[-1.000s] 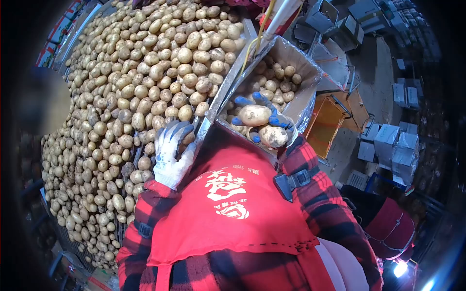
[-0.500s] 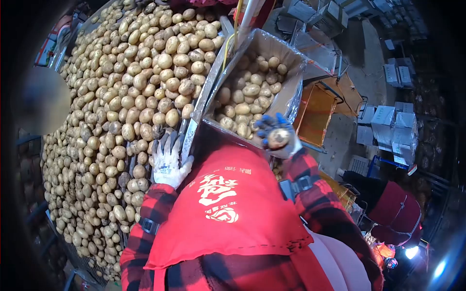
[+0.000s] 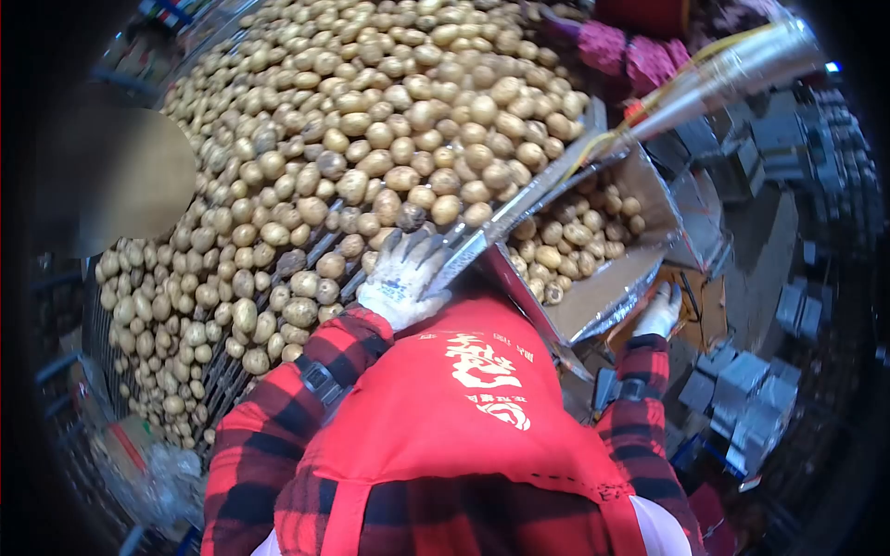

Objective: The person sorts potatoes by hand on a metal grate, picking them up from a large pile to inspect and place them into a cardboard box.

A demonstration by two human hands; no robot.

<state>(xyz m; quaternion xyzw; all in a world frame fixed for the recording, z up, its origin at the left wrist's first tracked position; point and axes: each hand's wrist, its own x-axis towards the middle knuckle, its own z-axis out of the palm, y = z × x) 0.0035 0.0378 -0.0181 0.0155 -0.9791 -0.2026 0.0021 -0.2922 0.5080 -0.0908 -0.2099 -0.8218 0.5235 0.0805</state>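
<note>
Beside rounded potatoes point(image 3: 401, 179), the gloved left hand point(image 3: 404, 281) lies spread (right hand point(image 3: 659, 312): can't tell).

My left arm point(image 3: 278, 398) slants far and right; my gloved left hand point(image 3: 400, 278) is palm down, its fingers point(image 3: 414, 248) parted and pointing far, thumb rightward. My right arm point(image 3: 642, 435) extends far on the right, its gloved right hand point(image 3: 658, 315) showing its back; its grip I can't make out.

Left hand point(image 3: 401, 281) is right by loads of potatoes point(image 3: 400, 178). Right hand point(image 3: 659, 311)'s just beside that open carton point(image 3: 604, 293), lol.
</note>
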